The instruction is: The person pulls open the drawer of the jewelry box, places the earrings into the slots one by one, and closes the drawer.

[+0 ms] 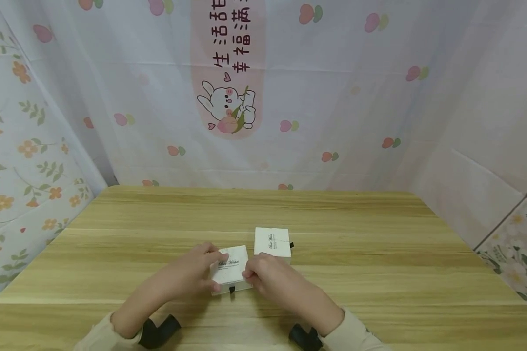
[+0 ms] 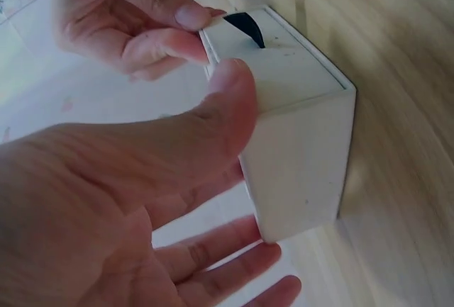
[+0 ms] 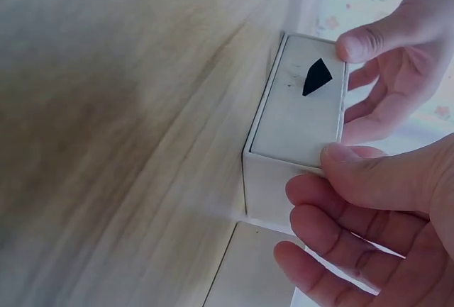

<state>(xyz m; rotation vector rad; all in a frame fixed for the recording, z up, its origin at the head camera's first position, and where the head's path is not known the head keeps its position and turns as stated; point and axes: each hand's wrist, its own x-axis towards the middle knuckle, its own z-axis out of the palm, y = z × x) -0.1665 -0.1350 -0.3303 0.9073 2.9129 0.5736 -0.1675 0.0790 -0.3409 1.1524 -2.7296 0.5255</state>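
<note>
A white gift box printed with dark script lies on the wooden table, its black ribbon tab on the side facing me. My left hand grips its left side, thumb at the near corner and fingers spread along the top and far side. At the right near corner, my right hand pinches the box's edge between thumb and forefinger; its other fingers are loosely bent. In the left wrist view, the front panel sits within the outer sleeve's rim.
A second white box with a black tab on its right side lies just beyond my right hand, close to the first box. The table meets a patterned curtain at its far edge. Dark bands sit around both wrists.
</note>
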